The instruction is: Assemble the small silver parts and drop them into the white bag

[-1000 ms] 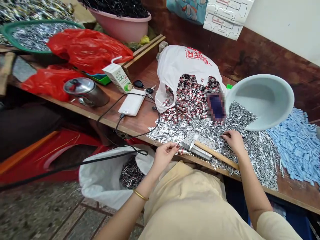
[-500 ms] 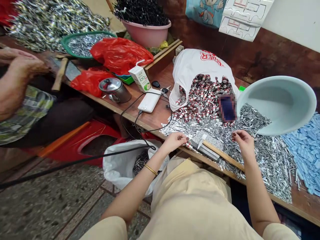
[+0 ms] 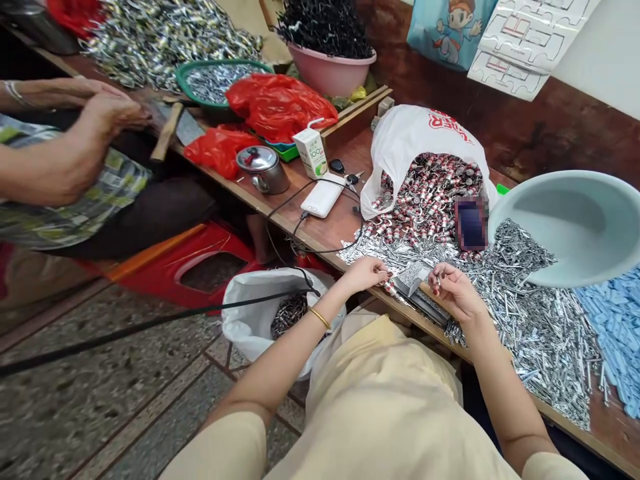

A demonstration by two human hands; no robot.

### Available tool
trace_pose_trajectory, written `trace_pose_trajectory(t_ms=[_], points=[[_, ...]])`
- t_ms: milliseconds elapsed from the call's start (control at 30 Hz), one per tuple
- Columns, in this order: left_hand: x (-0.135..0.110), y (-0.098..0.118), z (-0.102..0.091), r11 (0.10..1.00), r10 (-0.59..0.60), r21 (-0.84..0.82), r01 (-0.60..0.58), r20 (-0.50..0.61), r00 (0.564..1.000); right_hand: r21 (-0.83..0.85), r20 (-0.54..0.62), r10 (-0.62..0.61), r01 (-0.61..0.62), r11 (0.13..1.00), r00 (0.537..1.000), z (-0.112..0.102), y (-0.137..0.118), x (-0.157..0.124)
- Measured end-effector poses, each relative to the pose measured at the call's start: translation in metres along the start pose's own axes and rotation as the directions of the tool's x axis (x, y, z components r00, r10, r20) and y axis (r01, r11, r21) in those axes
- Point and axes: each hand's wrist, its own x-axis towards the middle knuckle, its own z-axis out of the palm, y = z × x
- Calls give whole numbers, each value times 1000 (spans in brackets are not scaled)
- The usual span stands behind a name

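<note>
My left hand point(image 3: 366, 275) is closed near the table's front edge, its fingertips pinching a small red-and-silver metal fitting point(image 3: 389, 288). Just right of it, my right hand point(image 3: 454, 291) is closed in a pinch over a hammer point(image 3: 431, 293). What its fingers hold is too small to name; a bit of metal seems to show there. The hammer rests on a grey metal block point(image 3: 413, 272) and my right hand covers much of its wooden handle. Loose small silver metal parts point(image 3: 530, 320) surround the block and spread to the right.
Behind my hands, a white plastic bag point(image 3: 405, 130) spills red-and-silver fittings. A pale basin point(image 3: 595, 220) stands right, near blue strips point(image 3: 610, 327). Left are a power bank point(image 3: 324, 199), a lidded metal cup point(image 3: 270, 177) and another person's hands point(image 3: 113, 110). A white-lined bin point(image 3: 240, 320) stands below.
My right hand has moved left from the loose silver parts to above the hammer, closer to my left hand. My left hand still pinches the fitting. The camera view has shifted left.
</note>
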Motion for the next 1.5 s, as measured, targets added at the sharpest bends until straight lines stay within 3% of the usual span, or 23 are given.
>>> trace_pose_trajectory(t_ms=[100,200,300,400,533,1067,1300,1500], points=[[-1,3,-1,1000,12,7,-12,-1,1000,-207,-17,-69,64,976,997,8,2,14],[-3,6,-2,1000,4,17,-5,10,1000,-446,36,-95,101,889,995,17,9,33],[-4,8,-3,999,23,37,-23,8,1000,-678,143,-120,185,711,983,25,17,49],[-5,11,-4,994,63,93,-63,-2,998,-806,267,-138,300,511,954,30,23,58],[-6,13,-5,989,63,135,-60,-13,998,-846,333,-111,349,403,936,32,25,56],[-6,13,-4,996,46,80,-46,2,999,-840,338,-215,397,371,916,35,32,50],[-6,13,-4,993,80,89,-80,5,997,-860,336,-257,407,309,906,35,44,48],[-7,15,-3,996,45,84,-43,-11,999,-851,319,-312,416,321,895,38,48,46]])
